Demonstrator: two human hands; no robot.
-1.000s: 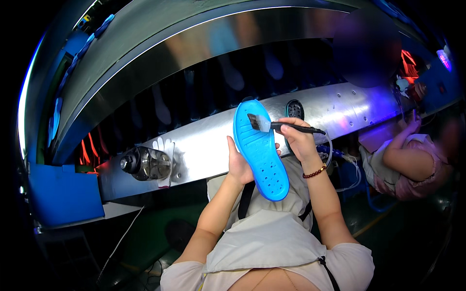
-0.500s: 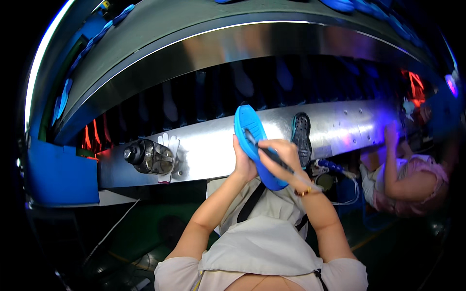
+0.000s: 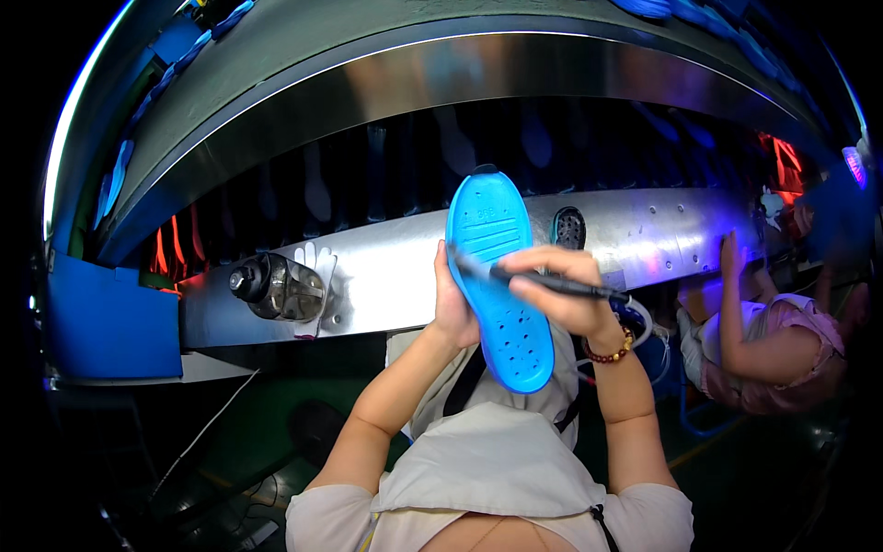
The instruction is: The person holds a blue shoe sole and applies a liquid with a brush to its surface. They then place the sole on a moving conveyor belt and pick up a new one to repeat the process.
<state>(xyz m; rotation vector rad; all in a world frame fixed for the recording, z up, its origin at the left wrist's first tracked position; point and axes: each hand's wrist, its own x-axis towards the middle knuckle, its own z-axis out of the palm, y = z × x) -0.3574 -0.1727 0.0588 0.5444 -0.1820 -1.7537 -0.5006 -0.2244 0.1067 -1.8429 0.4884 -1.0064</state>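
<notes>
My left hand grips the left edge of a bright blue shoe sole, which stands nearly upright in front of my lap. Its broad face is toward me, with ridges across the upper half, small holes lower down and a dark patch at the top end. In my right hand is a black-handled brush with a pale tube trailing from its back end. The blurred brush tip is over the sole near its left edge; whether it touches is hard to tell. A dark perforated sole lies on the metal ledge behind my right hand.
On the metal ledge, a dark-capped bottle rests by a white glove. Beyond runs a dark slot holding sole shapes, under a green conveyor. Red glowing heaters flank it. A co-worker sits at right.
The sole has turned to show its broad face more fully and appears larger. My right hand has shifted right, and the brush now lies more level, its tip near the sole's left edge.
</notes>
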